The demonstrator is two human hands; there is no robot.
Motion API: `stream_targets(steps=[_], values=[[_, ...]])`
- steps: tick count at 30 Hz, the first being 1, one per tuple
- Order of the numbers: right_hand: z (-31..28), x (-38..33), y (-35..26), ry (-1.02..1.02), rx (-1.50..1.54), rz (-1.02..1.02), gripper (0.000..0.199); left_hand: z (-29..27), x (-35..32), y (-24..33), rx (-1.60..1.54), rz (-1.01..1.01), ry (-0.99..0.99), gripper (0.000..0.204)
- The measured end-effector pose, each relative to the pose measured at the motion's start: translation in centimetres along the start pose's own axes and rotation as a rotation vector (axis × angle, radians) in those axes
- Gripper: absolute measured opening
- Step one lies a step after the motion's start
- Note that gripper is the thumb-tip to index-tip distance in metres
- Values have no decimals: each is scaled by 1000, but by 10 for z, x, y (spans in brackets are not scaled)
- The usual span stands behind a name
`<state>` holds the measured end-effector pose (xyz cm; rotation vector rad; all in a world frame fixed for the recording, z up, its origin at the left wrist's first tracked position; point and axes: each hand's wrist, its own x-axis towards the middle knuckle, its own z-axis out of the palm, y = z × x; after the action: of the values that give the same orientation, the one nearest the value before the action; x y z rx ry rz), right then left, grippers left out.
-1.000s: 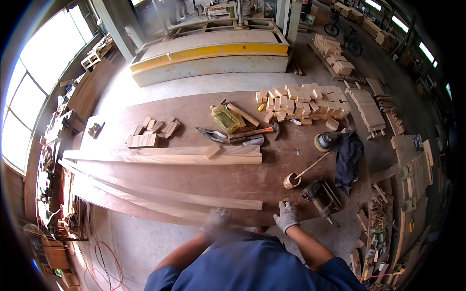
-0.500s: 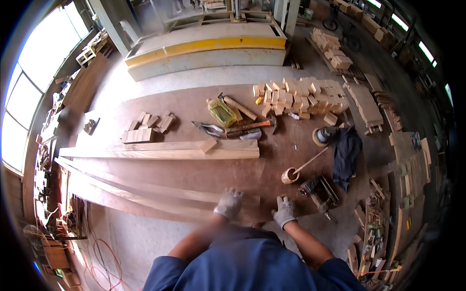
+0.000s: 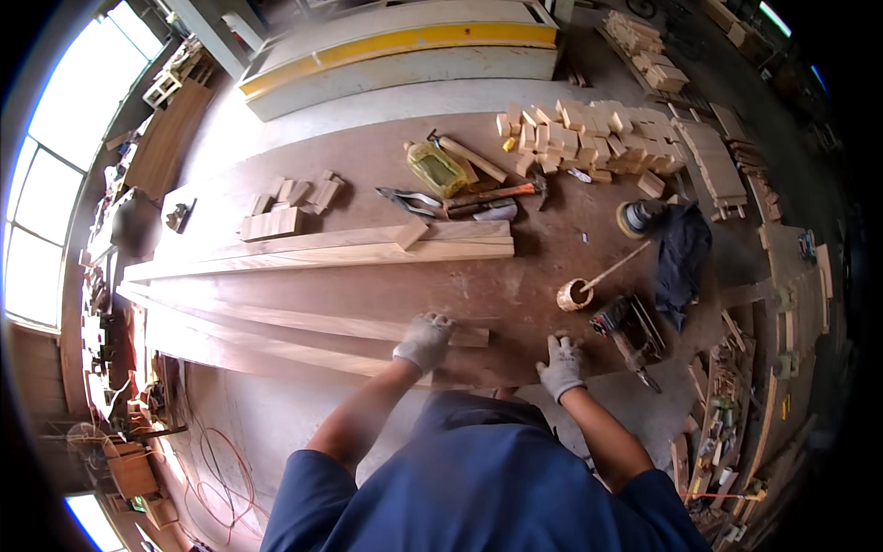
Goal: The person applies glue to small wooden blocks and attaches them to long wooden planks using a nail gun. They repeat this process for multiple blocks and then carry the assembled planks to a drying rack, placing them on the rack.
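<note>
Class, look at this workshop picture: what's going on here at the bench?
A person in a blue top leans over a big brown workbench. The gloved left hand rests on the end of a long plank near the front edge; the gloved right hand presses flat on the bare bench. Farther back lie two more planks, a hammer, a yellow bottle, a pile of wood blocks and a small pot with a stick.

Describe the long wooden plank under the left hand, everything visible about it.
The long wooden plank is pale, light-brown wood, thin and narrow, lying flat on the brown workbench. It runs from the bench's left end toward the middle, its right end square-cut. The gloved left hand rests on it near that end. A similar plank lies just nearer the person; a paired board lies beyond, apart.
</note>
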<state>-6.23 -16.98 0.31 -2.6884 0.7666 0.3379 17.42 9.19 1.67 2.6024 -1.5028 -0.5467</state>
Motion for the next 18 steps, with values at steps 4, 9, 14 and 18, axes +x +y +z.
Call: stream_targets(steps=[4,9,14,18], values=[[-12,0,-6,-33,-44,3,70,-28,13,-14,-254,-126,184,57],[-6,-2,2,13,-26,-34,70,-69,70,-73,-146,-422,412,42],[-1,-5,8,13,41,-16,72,-76,114,-121,-151,-307,560,20],[-23,0,25,132,495,103,42,-80,132,-126,-152,-311,466,17]])
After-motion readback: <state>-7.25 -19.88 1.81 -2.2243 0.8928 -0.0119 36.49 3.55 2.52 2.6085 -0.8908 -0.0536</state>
